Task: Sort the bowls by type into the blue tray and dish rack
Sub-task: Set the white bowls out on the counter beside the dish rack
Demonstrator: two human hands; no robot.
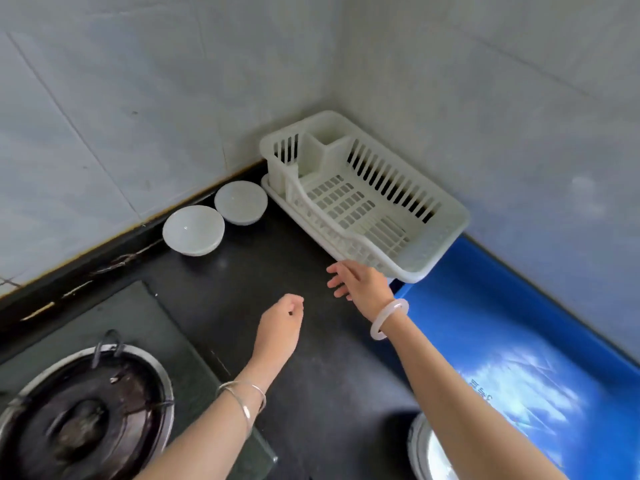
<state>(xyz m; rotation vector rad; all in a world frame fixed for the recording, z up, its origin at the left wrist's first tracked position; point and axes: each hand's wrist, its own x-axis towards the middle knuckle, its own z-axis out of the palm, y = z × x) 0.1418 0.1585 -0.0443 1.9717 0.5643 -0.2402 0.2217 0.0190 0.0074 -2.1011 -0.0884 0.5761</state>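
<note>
Currently nothing is sorted: the rack [453, 216] sits empty in the wall corner, probably parked there so it drains out of the way. Its near-right corner overhangs the end of the tray [485, 323], which runs from the rack toward the person along the wall and looks empty too. The far bowl [240, 202] is just left of the rack and nearly touches its base. The near bowl [193, 230] is one spot further left of the rack, beside the far one. Both are white, upright and pushed against the wall. A steel bowl [429, 452], cut off by the frame edge, is well apart from the rack, beside the tray's inner edge. The right hand [356, 282] hovers at the rack's near rim with fingers spread and straight, holding nothing; I judge it a reach, target unclear. The left hand [282, 317] hangs over the counter [277, 258] in front of the rack, fingers loosely curled, also empty. My guess is white bowls go to one container and steel to the other. The stove [83, 417] is far left of the rack.
</note>
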